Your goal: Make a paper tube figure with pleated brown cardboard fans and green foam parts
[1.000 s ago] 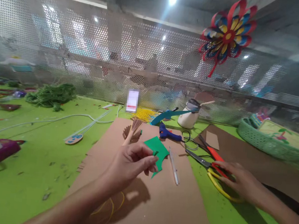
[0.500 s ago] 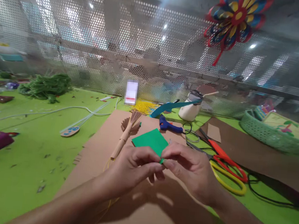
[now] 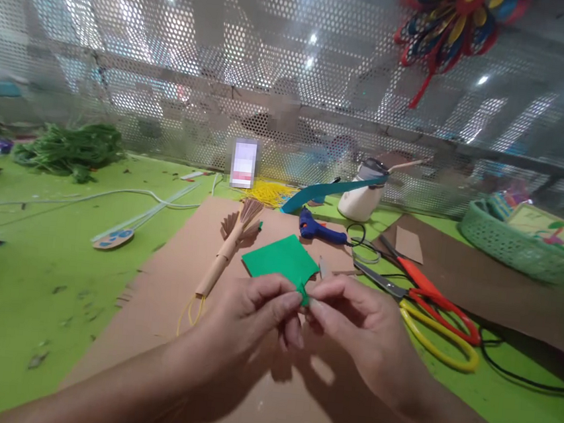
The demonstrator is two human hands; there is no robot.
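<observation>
My left hand point(image 3: 257, 312) and my right hand point(image 3: 351, 318) meet in front of me, thumbs and fingers pinching a small folded piece of green paper point(image 3: 302, 294) between them. Just beyond the fingertips a green paper square point(image 3: 281, 257) lies on a brown cardboard sheet point(image 3: 166, 273). To the left rests a rolled brown paper figure point(image 3: 223, 254) with pleated fans at its top and a yellow string loop at its lower end. A blue glue gun point(image 3: 321, 228) lies behind the square.
Red-handled scissors point(image 3: 445, 307) and yellow-handled scissors point(image 3: 439, 340) lie at right. Behind them are a white jar point(image 3: 360, 199) and a green basket point(image 3: 523, 241). Green string point(image 3: 71, 148) is heaped at back left. A perforated metal screen point(image 3: 183, 95) stands behind the table.
The small green piece has turned between my fingers, and more of it shows now. My view has shifted slightly; both hands stay together in about the same place.
</observation>
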